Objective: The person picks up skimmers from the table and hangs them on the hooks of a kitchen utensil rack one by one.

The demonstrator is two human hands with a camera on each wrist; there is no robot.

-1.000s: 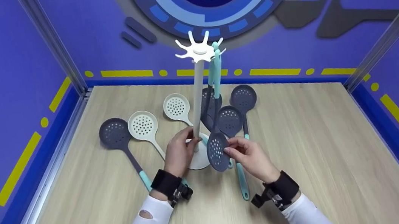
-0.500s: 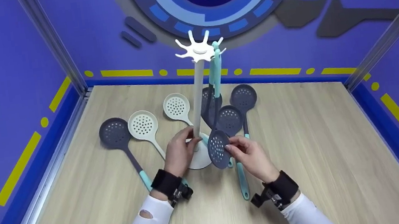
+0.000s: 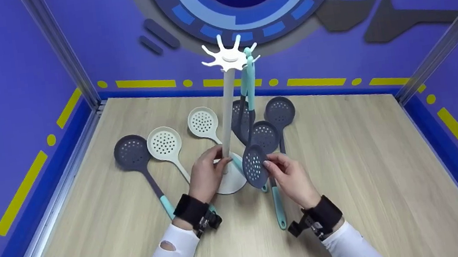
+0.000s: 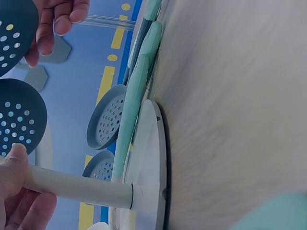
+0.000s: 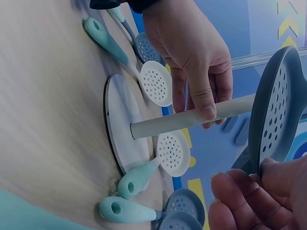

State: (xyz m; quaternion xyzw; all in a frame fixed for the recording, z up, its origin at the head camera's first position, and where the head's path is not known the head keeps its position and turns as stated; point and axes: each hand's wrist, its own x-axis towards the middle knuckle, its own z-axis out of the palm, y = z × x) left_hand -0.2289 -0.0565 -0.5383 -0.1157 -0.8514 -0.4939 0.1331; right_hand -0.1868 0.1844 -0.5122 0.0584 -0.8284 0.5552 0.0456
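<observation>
A white utensil stand [image 3: 228,98] with a round base and a crown of hooks stands mid-table. Low on its pole, my left hand [image 3: 208,170] grips it between thumb and fingers, as the left wrist view also shows. Two dark grey slotted skimmers with mint handles hang from hooks on the stand's right side. My right hand [image 3: 292,177] pinches the rim of the nearer hanging skimmer [image 3: 254,167], thumb on its perforated bowl. Behind it hangs the other skimmer [image 3: 242,118]. In the right wrist view the pinched bowl [image 5: 276,110] tilts beside the pole.
On the left lie a dark skimmer [image 3: 131,153] and a white skimmer [image 3: 164,144]. Another white skimmer [image 3: 203,123] lies behind the pole. Two dark skimmers, one nearer [image 3: 265,136] and one farther [image 3: 279,111], lie to the right. Blue panels wall the wooden table [image 3: 375,180].
My right hand has shifted slightly right and up, swinging the pinched skimmer's bowl the same way, away from the pole. The left hand stays put on the pole.
</observation>
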